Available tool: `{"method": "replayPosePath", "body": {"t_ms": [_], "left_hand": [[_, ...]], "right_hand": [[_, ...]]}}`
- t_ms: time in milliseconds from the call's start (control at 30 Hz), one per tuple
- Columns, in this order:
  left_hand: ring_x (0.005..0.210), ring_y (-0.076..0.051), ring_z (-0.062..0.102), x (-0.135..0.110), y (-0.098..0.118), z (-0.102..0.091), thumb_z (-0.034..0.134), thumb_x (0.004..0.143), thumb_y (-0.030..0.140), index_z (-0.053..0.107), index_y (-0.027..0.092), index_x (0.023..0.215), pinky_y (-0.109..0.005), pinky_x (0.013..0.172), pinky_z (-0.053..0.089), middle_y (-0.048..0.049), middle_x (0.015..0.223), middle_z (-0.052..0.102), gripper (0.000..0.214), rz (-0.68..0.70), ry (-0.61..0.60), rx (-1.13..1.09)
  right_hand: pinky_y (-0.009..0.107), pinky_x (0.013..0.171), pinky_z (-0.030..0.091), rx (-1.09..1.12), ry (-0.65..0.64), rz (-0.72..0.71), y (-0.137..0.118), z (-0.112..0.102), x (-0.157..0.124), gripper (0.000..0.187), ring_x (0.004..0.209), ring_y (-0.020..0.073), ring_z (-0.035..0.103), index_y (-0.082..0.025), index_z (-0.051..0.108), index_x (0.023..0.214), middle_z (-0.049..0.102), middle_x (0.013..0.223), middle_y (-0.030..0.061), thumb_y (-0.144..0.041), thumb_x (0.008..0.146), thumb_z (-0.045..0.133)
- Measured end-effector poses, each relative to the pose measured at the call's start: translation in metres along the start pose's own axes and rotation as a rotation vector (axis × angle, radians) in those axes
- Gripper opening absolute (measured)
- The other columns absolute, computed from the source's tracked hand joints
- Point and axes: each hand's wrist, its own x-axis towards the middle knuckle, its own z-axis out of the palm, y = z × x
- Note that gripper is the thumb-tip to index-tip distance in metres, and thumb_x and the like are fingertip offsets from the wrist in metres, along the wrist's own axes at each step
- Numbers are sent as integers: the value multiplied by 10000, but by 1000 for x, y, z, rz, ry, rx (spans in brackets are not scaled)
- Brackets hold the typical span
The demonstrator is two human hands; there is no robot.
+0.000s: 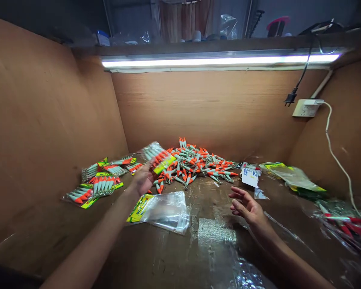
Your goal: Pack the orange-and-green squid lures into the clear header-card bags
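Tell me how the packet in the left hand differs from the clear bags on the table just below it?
The packet shows orange-and-pale pieces inside; the clear bags show none.
The packet is held up, tilted, in the left hand; the clear bags lie flat on the table.
Both have yellow areas.

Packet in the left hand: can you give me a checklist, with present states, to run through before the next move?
1. Left hand gripping the packet: ok, held by its yellow end.
2. Packet sealed: cannot tell, it is blurred.
3. Right hand free: ok, fingers loosely curled, holding nothing.
4. Flat clear bags lying within view: ok, on the table between the forearms.
5. Loose orange-and-white pieces heaped together: ok, in a pile near the back wall.
6. Filled packets at the left neatly lined up: not ok, they overlap at mixed angles.
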Motion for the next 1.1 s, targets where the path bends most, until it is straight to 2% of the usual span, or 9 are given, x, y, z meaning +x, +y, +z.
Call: {"method": "replayPosePath", "body": {"t_ms": [100,200,367,500,633,733,833,933,1100], "left_hand": [[892,-193,721,4,2,-16,733,840,369,679,126,1085,-262,717,574,-153,1111,726,349,-125,-49,221],[925,-210,709,0,-31,-9,742,813,443,675,149,1176,-276,738,557,-139,1158,717,471,-81,-237,572],[971,-253,691,-9,-78,9,637,875,421,733,218,1111,-378,898,526,-80,1059,754,325,403,-386,1070],[1052,-266,661,-17,-86,-2,561,927,333,682,275,1204,-407,940,508,-68,1129,722,307,685,-403,1311],[1180,-276,591,-29,-83,-1,576,920,273,459,299,1439,-443,1009,477,-83,1298,623,533,791,-374,1331],[1347,-322,441,-40,-84,12,686,854,337,258,315,1542,-490,1104,387,-103,1487,445,810,869,-373,1356],[1436,-400,282,-49,-91,20,794,722,500,164,316,1568,-565,1164,265,-119,1589,283,1070,875,-412,1411],[1340,-395,422,-53,-100,16,801,691,515,219,333,1550,-548,1107,353,-120,1501,425,1054,703,-527,1475],[1217,-329,524,-52,-103,9,692,750,312,236,311,1538,-461,1022,447,-100,1425,508,910,584,-611,1498]], "right_hand": [[324,672,541,-176,-17,-44,9,3,7,502,790,201,646,-225,588,1272,671,1088,99,-507,861,644],[313,722,536,-590,-84,-130,13,2,28,343,831,198,658,-206,640,1198,706,1022,76,-402,934,542],[369,940,447,-1223,49,-176,-2,-27,82,407,1140,273,573,-204,613,1263,639,1248,140,-224,856,608],[430,919,414,-1377,237,-80,-21,-65,111,343,1120,347,561,-106,678,1127,656,1128,238,-114,793,595],[397,830,444,-1394,351,-77,-42,-87,118,301,1007,324,617,-100,726,983,685,1043,222,-207,924,450],[337,717,479,-1083,266,-108,-49,-73,106,410,865,264,655,-135,725,1023,722,996,148,-422,969,437],[304,585,484,-596,-144,30,-43,-35,84,475,655,210,640,-132,742,958,738,833,100,-567,882,565],[287,597,496,-539,-504,115,-33,4,81,491,661,192,646,-147,752,970,744,835,73,-581,911,529],[294,834,462,-1254,-136,-215,-29,19,142,343,973,223,642,-195,725,1104,721,1081,80,-324,996,425]]}}
